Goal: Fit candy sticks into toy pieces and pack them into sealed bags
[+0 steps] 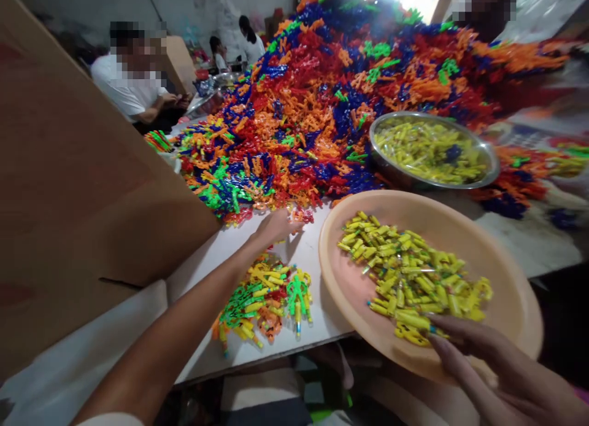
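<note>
In the head view, my left hand (pixel 276 225) is stretched out to the near edge of the huge heap of red, orange, blue and green plastic clip pieces (pixel 317 107), fingers curled on a small red piece (pixel 302 215); I cannot tell whether they have actually closed on it. My right hand (pixel 478 352) lies open over the round peach plastic basin (pixel 515 291), fingertips touching the yellow-green plastic tubes (pixel 409 278) inside, gripping nothing that I can see. Just beside the basin on the white tabletop (pixel 257 352) sits a small pile of assembled clip-and-tube toys (pixel 264 300). Judging by that, only a little is done; the heap and the round steel bowl of yellow tubes (pixel 432 150) remain full.
</note>
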